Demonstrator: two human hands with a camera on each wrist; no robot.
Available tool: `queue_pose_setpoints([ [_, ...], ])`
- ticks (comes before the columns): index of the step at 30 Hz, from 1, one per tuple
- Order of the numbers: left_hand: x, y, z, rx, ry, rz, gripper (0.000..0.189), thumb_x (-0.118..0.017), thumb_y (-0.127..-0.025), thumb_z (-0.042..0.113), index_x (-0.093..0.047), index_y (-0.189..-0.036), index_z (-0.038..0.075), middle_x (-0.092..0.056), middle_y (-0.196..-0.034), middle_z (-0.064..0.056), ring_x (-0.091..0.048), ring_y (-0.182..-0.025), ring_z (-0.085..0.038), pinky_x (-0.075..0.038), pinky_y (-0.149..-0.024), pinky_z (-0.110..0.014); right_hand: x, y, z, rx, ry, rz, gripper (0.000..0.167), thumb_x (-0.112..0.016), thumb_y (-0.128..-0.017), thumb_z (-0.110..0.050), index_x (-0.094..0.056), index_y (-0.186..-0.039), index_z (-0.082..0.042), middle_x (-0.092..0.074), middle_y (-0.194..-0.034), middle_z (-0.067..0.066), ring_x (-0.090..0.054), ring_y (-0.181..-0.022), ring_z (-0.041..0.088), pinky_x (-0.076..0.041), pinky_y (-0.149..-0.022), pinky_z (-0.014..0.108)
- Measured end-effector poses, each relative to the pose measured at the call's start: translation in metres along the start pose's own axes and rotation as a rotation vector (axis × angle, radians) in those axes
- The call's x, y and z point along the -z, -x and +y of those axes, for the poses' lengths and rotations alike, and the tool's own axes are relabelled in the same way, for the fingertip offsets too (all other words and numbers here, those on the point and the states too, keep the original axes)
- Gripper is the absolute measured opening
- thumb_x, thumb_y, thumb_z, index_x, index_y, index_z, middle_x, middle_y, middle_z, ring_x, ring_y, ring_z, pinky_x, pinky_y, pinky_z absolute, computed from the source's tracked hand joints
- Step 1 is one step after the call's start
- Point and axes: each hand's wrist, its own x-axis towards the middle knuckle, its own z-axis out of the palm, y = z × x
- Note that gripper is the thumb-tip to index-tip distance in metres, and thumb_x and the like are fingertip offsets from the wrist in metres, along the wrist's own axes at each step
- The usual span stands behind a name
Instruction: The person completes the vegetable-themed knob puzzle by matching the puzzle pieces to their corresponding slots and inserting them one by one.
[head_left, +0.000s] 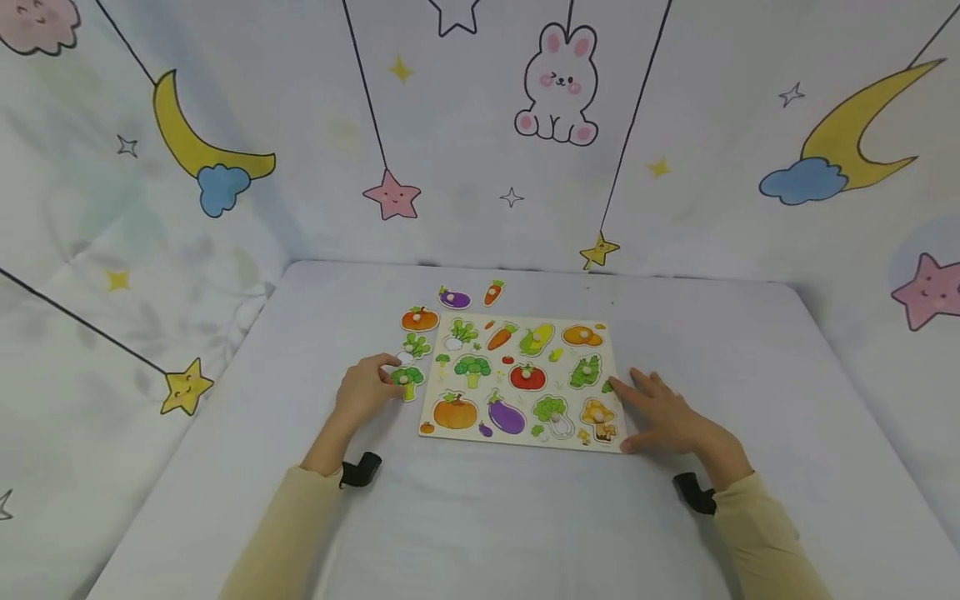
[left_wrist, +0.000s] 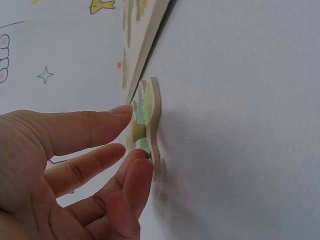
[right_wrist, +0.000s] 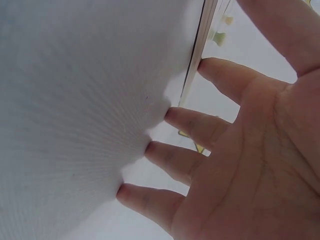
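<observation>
Looks like the pick step: left hand (head_left: 363, 387) at the loose broccoli piece (head_left: 409, 375), directly in front of the fingertips. Has thumb and fingers apart about the knob (left_wrist: 139, 132), with no firm pinch showing. Can't tell whether flat or slightly raised. Just right of that grip, see the board (head_left: 513, 437), with right hand (head_left: 663, 417) spread at the opposite edge, touching but gripping nothing, probably steadying. Just beyond the grip, see radish piece (head_left: 415, 344), then pumpkin piece (head_left: 420, 319), then eggplant piece (head_left: 454, 298) and carrot piece (head_left: 492, 292). Probably calls next for pinching the knob without dragging the radish piece. Would then need a lift over the near board edge and a short carry right to the matching broccoli picture (head_left: 472, 368), showing no knob, so likely free. Align outline before pressing in.
</observation>
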Motion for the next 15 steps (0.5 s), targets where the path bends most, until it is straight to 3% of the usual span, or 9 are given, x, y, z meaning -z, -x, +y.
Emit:
queue_pose_setpoints([
  [15,-0.014,-0.013,-0.003,-0.006,0.035,0.055,0.012,-0.073,-0.083,0.013,-0.072,-0.087,0.002,-0.061,-0.069,-0.005,-0.051,-0.063,-0.016,-0.037,-0.055,-0.024,0.001,0.001,-0.003,0.009,0.000,0.013,0.100,-0.081,-0.073,-0.040,-0.032,-0.152,-0.006,-0.014,-0.156,0.035,-0.007,-0.141,0.061,-0.014,-0.101,0.081],
])
